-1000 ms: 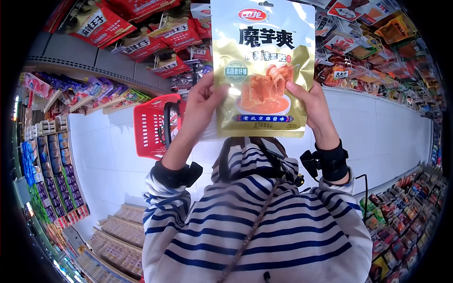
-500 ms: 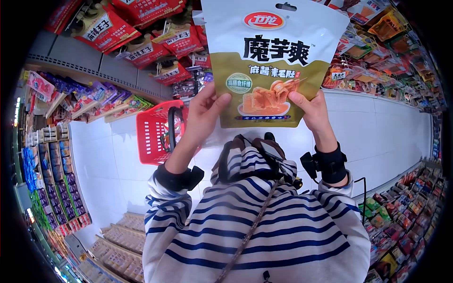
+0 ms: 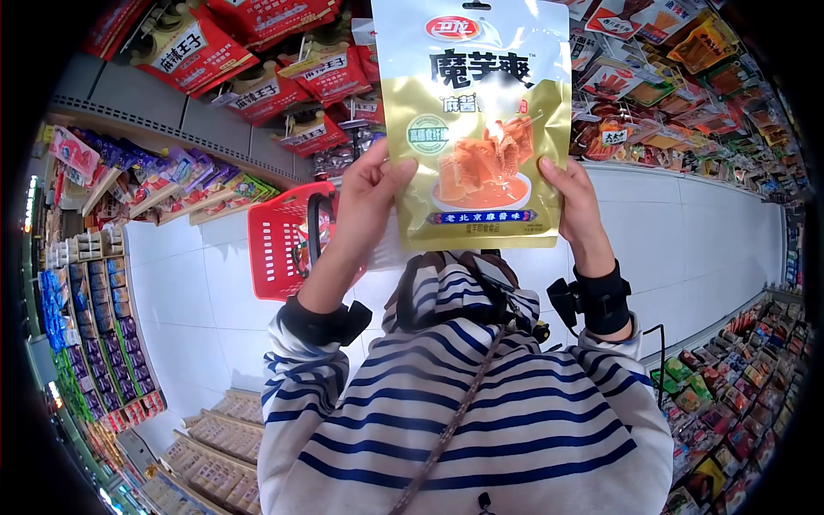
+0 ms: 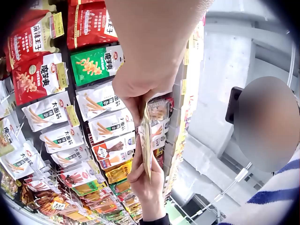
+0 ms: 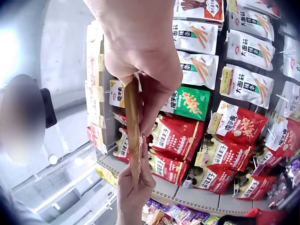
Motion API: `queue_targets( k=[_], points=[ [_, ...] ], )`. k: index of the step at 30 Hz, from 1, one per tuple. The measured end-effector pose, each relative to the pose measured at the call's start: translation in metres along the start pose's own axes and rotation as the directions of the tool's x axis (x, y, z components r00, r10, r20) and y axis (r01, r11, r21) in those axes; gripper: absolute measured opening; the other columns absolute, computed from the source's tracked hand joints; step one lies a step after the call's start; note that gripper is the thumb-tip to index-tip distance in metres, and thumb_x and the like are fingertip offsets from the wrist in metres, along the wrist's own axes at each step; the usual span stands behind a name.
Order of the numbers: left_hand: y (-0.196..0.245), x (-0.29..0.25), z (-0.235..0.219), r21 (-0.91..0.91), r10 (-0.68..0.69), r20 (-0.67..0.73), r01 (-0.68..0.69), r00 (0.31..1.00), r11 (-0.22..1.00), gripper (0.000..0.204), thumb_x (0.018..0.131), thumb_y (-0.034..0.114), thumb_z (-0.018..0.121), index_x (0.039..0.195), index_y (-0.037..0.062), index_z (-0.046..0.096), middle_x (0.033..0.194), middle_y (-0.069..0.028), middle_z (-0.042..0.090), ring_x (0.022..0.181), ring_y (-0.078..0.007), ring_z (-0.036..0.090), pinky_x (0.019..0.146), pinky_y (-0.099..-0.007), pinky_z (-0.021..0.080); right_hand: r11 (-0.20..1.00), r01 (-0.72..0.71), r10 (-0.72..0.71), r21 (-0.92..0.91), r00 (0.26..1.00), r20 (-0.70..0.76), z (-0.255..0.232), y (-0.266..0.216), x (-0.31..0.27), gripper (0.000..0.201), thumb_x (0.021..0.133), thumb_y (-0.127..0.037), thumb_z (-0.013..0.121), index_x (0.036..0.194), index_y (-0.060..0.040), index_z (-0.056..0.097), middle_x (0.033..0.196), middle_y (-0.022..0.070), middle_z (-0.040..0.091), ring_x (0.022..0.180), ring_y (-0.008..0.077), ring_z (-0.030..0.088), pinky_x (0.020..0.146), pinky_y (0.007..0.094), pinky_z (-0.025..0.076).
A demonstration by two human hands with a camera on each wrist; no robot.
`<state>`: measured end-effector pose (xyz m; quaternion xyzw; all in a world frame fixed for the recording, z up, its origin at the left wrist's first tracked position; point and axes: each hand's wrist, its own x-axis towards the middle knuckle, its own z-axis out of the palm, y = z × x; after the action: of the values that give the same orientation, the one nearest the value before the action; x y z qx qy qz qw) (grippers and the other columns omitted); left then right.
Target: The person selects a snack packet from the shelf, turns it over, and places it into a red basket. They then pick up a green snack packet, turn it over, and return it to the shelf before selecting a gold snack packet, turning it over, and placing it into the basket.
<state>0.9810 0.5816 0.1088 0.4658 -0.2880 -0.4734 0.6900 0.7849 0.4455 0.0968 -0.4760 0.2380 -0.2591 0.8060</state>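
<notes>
In the head view, a white and gold snack bag (image 3: 481, 90) with a picture of a bowl of food is held up in front of the chest, printed front toward the head camera. My left hand (image 3: 369, 197) pinches its left edge, thumb on the front. The right hand (image 3: 579, 206) grips the opposite edge the same way, its thumb near the bag's lower right side. Both wrist views show the bag (image 4: 147, 145) edge-on, thin and fairly flat between the hands. The fingers behind it are hidden from the head camera.
A red shopping basket (image 3: 273, 245) with some packs in it stands on the pale tiled floor (image 3: 678, 232), left of the body. Hanging red snack bags (image 3: 193, 51) fill the rack ahead. More packets (image 3: 730, 395) lie on the right, and stocked shelves (image 3: 99, 318) stand at far left.
Half a second ago the bag was tilted, its top swung nearer and to the right. Now it faces the head camera squarely again. The right thumb has shifted outward toward the edge.
</notes>
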Motion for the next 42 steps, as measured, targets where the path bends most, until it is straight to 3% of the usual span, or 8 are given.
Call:
queue_targets(
  k=[20, 23, 26, 32, 38, 42],
  points=[
    [0.01, -0.004, 0.002, 0.117, 0.03, 0.034, -0.034, 0.999, 0.993, 0.03, 0.082, 0.006, 0.05, 0.112, 0.0, 0.046, 0.078, 0.0008, 0.059, 0.062, 0.0005, 0.048, 0.056, -0.0144, 0.037, 0.987, -0.046, 0.047, 0.156, 0.999, -0.007, -0.007, 0.015, 0.011, 0.026, 0.084, -0.015, 0.048, 0.101, 0.0042, 0.049, 0.093, 0.0102, 0.058, 0.079, 0.0129, 0.058, 0.069, 0.0242, 0.047],
    [0.008, 0.003, -0.001, 0.115, -0.039, 0.01, 0.037, 0.999, 0.993, 0.03, 0.083, 0.006, 0.048, 0.112, -0.001, 0.045, 0.081, -0.0012, 0.06, 0.066, -0.0018, 0.052, 0.059, -0.0156, 0.04, 0.986, -0.046, 0.048, 0.158, 0.999, -0.008, 0.001, 0.003, 0.002, 0.027, 0.083, -0.016, 0.049, 0.101, 0.0044, 0.049, 0.092, 0.0111, 0.058, 0.077, 0.0131, 0.059, 0.067, 0.0239, 0.048],
    [0.002, 0.01, -0.005, -0.004, -0.074, 0.037, 0.074, 0.997, 0.997, 0.031, 0.084, 0.006, 0.045, 0.113, -0.0046, 0.041, 0.097, -0.0093, 0.057, 0.083, -0.0089, 0.056, 0.072, -0.02, 0.045, 0.988, -0.019, 0.017, 0.154, 1.0, 0.011, 0.008, -0.004, -0.003, 0.029, 0.082, -0.017, 0.051, 0.101, 0.0046, 0.049, 0.092, 0.012, 0.058, 0.076, 0.0133, 0.06, 0.065, 0.0239, 0.049],
    [0.005, 0.011, -0.004, -0.024, -0.076, 0.076, 0.078, 0.994, 0.997, 0.03, 0.084, 0.006, 0.045, 0.112, -0.0043, 0.04, 0.098, -0.0093, 0.056, 0.084, -0.0096, 0.056, 0.072, -0.0213, 0.045, 0.988, -0.023, 0.016, 0.154, 0.999, 0.045, 0.005, -0.007, -0.003, 0.03, 0.082, -0.017, 0.052, 0.101, 0.0052, 0.049, 0.092, 0.0125, 0.058, 0.077, 0.0137, 0.059, 0.067, 0.0246, 0.048],
    [0.003, 0.008, -0.005, 0.072, 0.018, 0.064, -0.023, 0.998, 0.997, 0.031, 0.084, 0.009, 0.047, 0.113, -0.0016, 0.043, 0.091, -0.004, 0.059, 0.076, -0.0039, 0.053, 0.067, -0.017, 0.041, 0.993, 0.059, -0.059, 0.099, 0.998, 0.005, 0.0, 0.002, -0.002, 0.027, 0.083, -0.014, 0.05, 0.103, 0.003, 0.049, 0.097, 0.0092, 0.057, 0.084, 0.0122, 0.057, 0.073, 0.0246, 0.045],
    [0.0, 0.009, -0.007, 0.09, 0.047, 0.076, -0.054, 0.996, 0.994, 0.031, 0.084, 0.01, 0.048, 0.113, -0.0009, 0.044, 0.089, -0.0019, 0.059, 0.075, -0.0025, 0.052, 0.066, -0.0163, 0.04, 0.996, 0.038, -0.043, 0.081, 0.997, 0.066, -0.007, 0.004, -0.002, 0.027, 0.084, -0.013, 0.048, 0.107, 0.0001, 0.048, 0.103, 0.0092, 0.055, 0.09, 0.0143, 0.055, 0.079, 0.0279, 0.043]
  ],
)
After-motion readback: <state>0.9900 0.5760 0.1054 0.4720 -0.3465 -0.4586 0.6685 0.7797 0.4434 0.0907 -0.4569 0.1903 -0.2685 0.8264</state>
